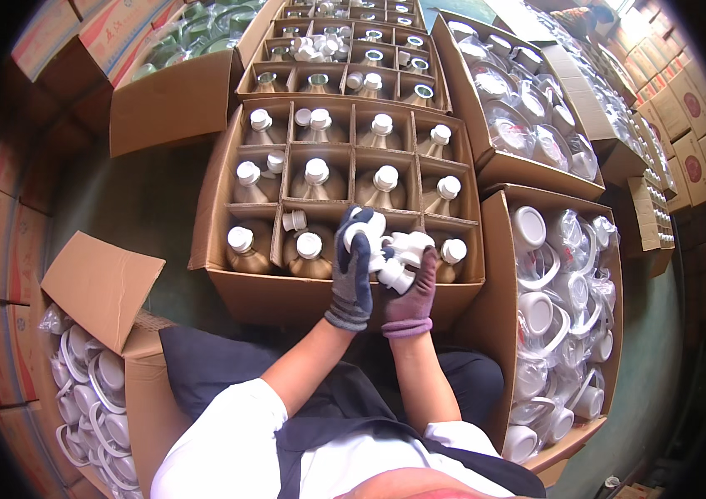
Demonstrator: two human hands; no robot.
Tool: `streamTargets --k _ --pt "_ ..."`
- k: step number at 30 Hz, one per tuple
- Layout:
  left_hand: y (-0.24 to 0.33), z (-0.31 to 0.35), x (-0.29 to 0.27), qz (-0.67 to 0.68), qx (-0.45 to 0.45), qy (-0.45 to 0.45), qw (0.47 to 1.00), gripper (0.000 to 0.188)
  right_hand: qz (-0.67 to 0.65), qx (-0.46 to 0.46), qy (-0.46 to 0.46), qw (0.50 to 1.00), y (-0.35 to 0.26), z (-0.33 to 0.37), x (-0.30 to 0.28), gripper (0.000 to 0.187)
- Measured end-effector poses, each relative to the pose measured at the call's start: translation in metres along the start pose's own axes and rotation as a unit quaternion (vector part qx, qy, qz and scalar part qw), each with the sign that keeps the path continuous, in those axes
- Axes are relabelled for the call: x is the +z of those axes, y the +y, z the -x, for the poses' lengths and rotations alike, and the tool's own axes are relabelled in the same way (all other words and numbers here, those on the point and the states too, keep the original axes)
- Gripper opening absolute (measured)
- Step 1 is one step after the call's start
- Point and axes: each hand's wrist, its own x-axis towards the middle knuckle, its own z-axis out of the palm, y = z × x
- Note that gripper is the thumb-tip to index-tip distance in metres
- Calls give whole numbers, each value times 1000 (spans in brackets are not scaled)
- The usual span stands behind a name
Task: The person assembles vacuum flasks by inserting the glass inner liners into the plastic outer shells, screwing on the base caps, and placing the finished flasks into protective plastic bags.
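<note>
My left hand (351, 283), in a grey and dark blue glove, is closed around white plastic stoppers. My right hand (411, 301), in a purple glove, cups more white stoppers (395, 276) right beside it; the bundle spans both hands. They are over the front row of a divided cardboard carton (286, 306). Gold-coloured bottle liners (316, 185) stand upright in its compartments, most with a white stopper in the neck. A loose stopper (294, 220) lies beside a front-row bottle. My hands hide the front compartment beneath them.
Behind stands another divided carton (245, 90) with open-necked bottles and a heap of stoppers. Open cartons of bagged white handled parts (536, 312) flank me on the right and lower left (108, 374). Green parts (203, 37) fill one at upper left. A person (582, 18) bends far right.
</note>
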Motion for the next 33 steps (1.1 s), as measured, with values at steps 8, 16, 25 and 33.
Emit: streamTargets --k 8,16,25,33 --pt "-31 -150 -29 316 -156 -32 935 31 -55 162 19 985 28 -134 49 37" --pt "8 -508 33 115 -66 -107 985 63 137 -23 -58 989 -40 -402 256 64" --pt "-28 -426 -133 3 -236 -141 961 55 438 -63 -92 892 -29 -335 119 51" --pt "80 -199 -217 -162 -289 -123 935 51 508 -71 -45 857 -78 -245 23 38"
